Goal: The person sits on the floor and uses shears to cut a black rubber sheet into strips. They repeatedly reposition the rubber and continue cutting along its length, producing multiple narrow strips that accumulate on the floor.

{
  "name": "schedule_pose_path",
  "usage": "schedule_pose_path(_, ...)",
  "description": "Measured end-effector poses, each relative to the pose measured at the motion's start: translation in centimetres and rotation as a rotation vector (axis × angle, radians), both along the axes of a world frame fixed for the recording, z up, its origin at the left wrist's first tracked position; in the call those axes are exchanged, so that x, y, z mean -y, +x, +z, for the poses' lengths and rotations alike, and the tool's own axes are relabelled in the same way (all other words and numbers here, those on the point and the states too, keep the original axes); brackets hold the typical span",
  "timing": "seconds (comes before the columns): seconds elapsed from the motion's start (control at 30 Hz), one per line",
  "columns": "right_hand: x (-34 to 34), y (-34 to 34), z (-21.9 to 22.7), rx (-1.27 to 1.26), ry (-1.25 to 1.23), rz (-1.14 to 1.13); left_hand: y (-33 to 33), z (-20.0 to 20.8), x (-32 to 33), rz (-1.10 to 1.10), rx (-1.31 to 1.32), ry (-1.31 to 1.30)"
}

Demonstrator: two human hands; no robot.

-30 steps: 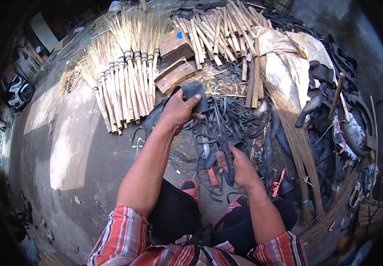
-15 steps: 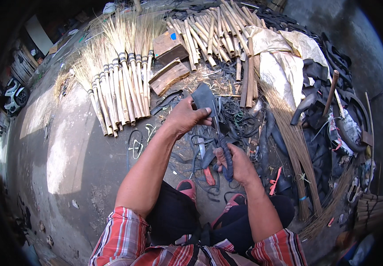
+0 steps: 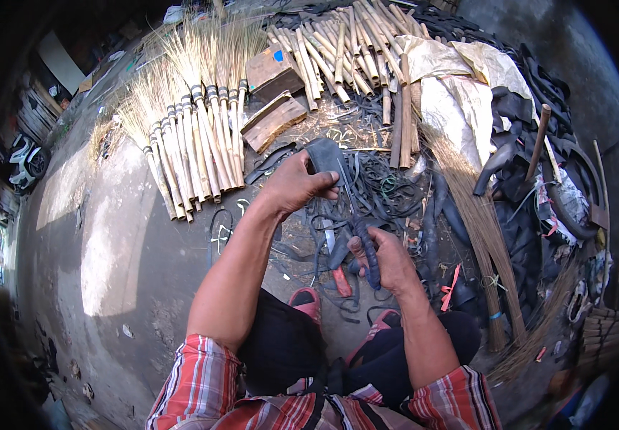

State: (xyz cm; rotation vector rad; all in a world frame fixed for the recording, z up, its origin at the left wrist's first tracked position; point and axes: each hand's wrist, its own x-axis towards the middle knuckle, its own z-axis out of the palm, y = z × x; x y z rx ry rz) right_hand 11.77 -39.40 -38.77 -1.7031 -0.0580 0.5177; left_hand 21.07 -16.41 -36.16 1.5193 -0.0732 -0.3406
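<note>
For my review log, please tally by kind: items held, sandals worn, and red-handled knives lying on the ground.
Flat dark-grey rubber piece in the left hand: 1
Metal scissors with dark-wrapped handles, in the right hand: 1
Pink sandals, worn: 2
Red-handled knife on the ground: 1
Total: 5

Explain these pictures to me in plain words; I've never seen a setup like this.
There is no machine here, just a person's two bare hands. The view comes from a wide fisheye camera worn on the head, looking down, so straight edges bend near the rim.

The left hand grips a dark, sheet-like piece, probably rubber. The right hand holds scissors with dark wrapped handles, their blades pointing up toward that piece.

On the floor lie tangled black strips and what looks like a red-handled knife. Farther off are a row of brooms and a pile of bamboo sticks.
</note>
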Motion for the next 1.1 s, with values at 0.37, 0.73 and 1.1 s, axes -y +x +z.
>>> schedule_pose_path(0.37,-0.6,-0.3,0.8,0.073,-0.124,0.000,-0.4,0.1,0.3,0.068,-0.087,-0.170)
schedule_pose_path(0.73,-0.6,0.1,0.4,0.207,-0.231,-0.115,-0.2,-0.4,1.2,0.012,-0.095,-0.189)
schedule_pose_path(1.1,-1.0,0.5,-0.5,0.232,-0.121,-0.174,-1.7,0.1,2.5,-0.061,-0.018,-0.037)
